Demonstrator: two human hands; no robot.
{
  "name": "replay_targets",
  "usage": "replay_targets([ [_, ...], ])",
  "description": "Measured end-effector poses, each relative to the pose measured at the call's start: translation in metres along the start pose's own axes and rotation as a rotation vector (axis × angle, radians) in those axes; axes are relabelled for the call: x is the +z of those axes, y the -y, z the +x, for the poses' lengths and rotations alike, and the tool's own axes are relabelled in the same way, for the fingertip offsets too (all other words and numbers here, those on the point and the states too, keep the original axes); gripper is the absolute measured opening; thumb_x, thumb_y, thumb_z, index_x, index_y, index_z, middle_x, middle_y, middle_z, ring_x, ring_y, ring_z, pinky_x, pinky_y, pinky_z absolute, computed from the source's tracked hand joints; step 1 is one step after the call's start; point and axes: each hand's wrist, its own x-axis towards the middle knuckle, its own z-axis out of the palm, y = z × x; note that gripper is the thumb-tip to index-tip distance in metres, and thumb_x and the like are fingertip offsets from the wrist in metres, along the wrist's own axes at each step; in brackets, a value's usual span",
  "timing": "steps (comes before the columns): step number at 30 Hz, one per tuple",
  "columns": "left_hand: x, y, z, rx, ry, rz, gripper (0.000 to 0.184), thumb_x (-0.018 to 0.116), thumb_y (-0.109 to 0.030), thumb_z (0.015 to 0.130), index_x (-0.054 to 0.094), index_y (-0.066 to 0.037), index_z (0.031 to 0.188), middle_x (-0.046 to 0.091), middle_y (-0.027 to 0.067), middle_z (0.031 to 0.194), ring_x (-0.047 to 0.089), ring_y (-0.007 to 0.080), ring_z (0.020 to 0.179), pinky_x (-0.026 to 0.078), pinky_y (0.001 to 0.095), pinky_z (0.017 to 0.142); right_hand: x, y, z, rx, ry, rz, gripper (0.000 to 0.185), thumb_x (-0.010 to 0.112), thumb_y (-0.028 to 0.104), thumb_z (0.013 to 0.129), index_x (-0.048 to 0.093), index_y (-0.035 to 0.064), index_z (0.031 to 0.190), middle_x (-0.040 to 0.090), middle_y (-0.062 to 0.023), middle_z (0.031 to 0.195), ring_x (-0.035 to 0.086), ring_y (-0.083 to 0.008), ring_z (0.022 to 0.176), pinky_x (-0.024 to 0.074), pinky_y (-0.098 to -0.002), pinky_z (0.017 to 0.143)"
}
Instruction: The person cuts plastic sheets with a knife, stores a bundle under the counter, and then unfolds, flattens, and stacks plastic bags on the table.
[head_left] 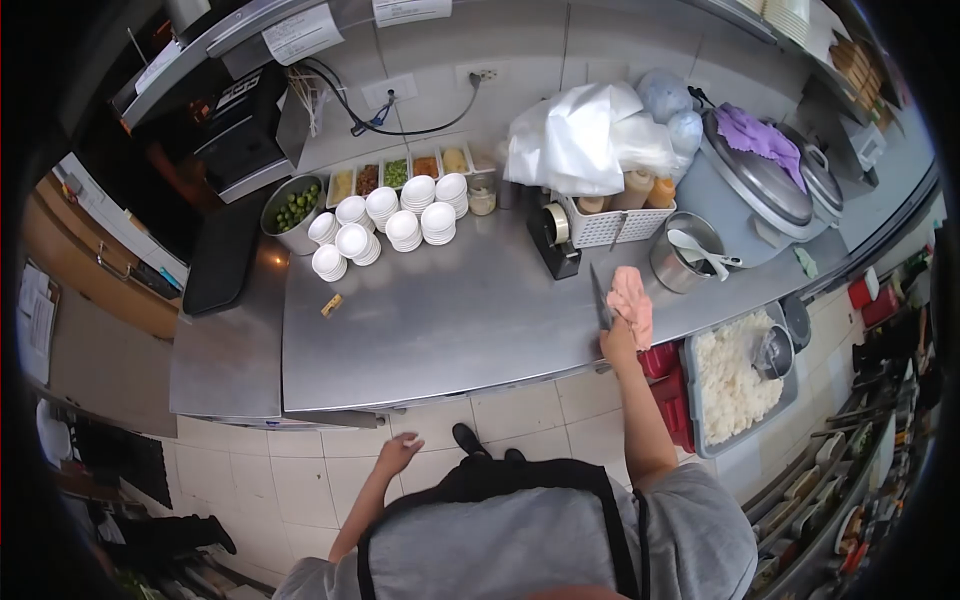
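The left hand (400, 454) hangs loosely open, and the right hand (619, 342) — I can't tell its grip — should mind the knife (600, 297) beside the cloth (630, 297).

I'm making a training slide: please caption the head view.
Right hand at the knife and pink cloth on a metal counter, left hand clear of it, white dishes stacked beyond.

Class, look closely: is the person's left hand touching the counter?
No: the left hand is out over the floor, with tiles visible between it and the counter's front edge.
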Motion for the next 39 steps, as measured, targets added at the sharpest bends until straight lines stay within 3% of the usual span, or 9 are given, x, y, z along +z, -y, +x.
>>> replay_targets([
  [3,-0.039,-0.043,0.029,0.165,-0.063,-0.185,0.034,0.062,-0.029,0.081,0.060,-0.004,0.104,0.065,0.0137,0.092,0.063,0.0221,0.076,0.050,0.0328,0.070,-0.079,0.028,0.000,0.296,0.278,0.076,0.036,0.054,0.023,0.078,0.048,-0.0024,0.104,0.057,-0.0298,0.093,0.056,-0.0423,0.089,0.0448,-0.0470,0.075],
  [8,-0.088,-0.085,0.084,0.220,-0.255,-0.359,0.025,0.060,-0.021,0.083,0.062,-0.002,0.100,0.064,0.0107,0.090,0.060,0.0156,0.078,0.047,0.0265,0.068,-0.192,0.042,0.020,0.154,0.191,0.234,0.028,0.058,0.018,0.080,0.058,-0.0007,0.100,0.060,-0.0216,0.078,0.058,-0.0339,0.074,0.0438,-0.0367,0.067],
  [13,-0.074,-0.081,0.140,0.318,-0.724,0.000,0.031,0.060,-0.016,0.080,0.056,-0.001,0.107,0.046,0.0188,0.124,0.045,0.0333,0.112,0.037,0.0378,0.093,-0.277,0.158,0.123,-0.160,0.025,0.236,0.030,0.063,0.013,0.076,0.058,-0.0003,0.103,0.063,-0.0155,0.077,0.059,-0.0244,0.069,0.0442,-0.0330,0.066],
  [15,-0.072,-0.085,0.146,0.322,-0.708,0.093,0.033,0.060,-0.016,0.079,0.055,-0.001,0.108,0.042,0.0191,0.127,0.040,0.0352,0.116,0.033,0.0397,0.097,-0.274,0.203,0.176,-0.280,-0.101,0.161,0.023,0.061,0.013,0.075,0.059,0.0016,0.095,0.062,-0.0186,0.086,0.060,-0.0364,0.079,0.0451,-0.0374,0.066],
  [24,-0.078,-0.086,0.169,0.290,-0.781,0.063,0.024,0.059,-0.013,0.080,0.057,0.000,0.100,0.049,0.0179,0.120,0.041,0.0355,0.116,0.033,0.0411,0.097,-0.122,0.324,0.424,-0.604,-0.107,-0.681,0.017,0.051,0.011,0.076,0.066,0.0106,0.084,0.064,-0.0073,0.093,0.061,-0.0236,0.090,0.0512,-0.0361,0.068],
  [31,-0.077,-0.094,0.170,0.253,-0.792,0.079,0.019,0.057,-0.009,0.080,0.058,-0.001,0.097,0.052,0.0150,0.116,0.044,0.0340,0.113,0.035,0.0397,0.095,0.058,0.266,0.522,-0.635,0.192,-0.663,0.023,0.048,0.013,0.081,0.066,0.0083,0.095,0.062,-0.0136,0.101,0.057,-0.0284,0.100,0.0459,-0.0411,0.083],
  [33,-0.077,-0.098,0.170,0.244,-0.800,0.092,0.018,0.056,-0.007,0.080,0.057,-0.001,0.097,0.053,0.0144,0.116,0.045,0.0337,0.112,0.036,0.0391,0.095,0.076,0.254,0.528,-0.645,-0.029,-0.644,0.025,0.048,0.015,0.081,0.065,0.0081,0.099,0.062,-0.0129,0.103,0.056,-0.0283,0.102,0.0443,-0.0430,0.084],
  [34,-0.076,-0.099,0.172,0.246,-0.797,0.091,0.018,0.056,-0.007,0.080,0.057,-0.001,0.097,0.053,0.0144,0.116,0.045,0.0337,0.112,0.036,0.0391,0.095,0.083,0.253,0.525,-0.660,-0.245,-0.617,0.027,0.048,0.016,0.081,0.063,0.0079,0.102,0.061,-0.0122,0.106,0.056,-0.0283,0.103,0.0428,-0.0450,0.086],
  [39,-0.075,-0.096,0.170,0.254,-0.791,0.112,0.018,0.056,-0.005,0.080,0.057,-0.001,0.098,0.052,0.0144,0.117,0.046,0.0336,0.111,0.036,0.0389,0.095,-0.087,0.316,0.446,-0.499,0.265,-0.537,0.032,0.052,0.018,0.075,0.062,0.0077,0.103,0.057,-0.0095,0.110,0.049,-0.0294,0.108,0.0360,-0.0450,0.091],
])
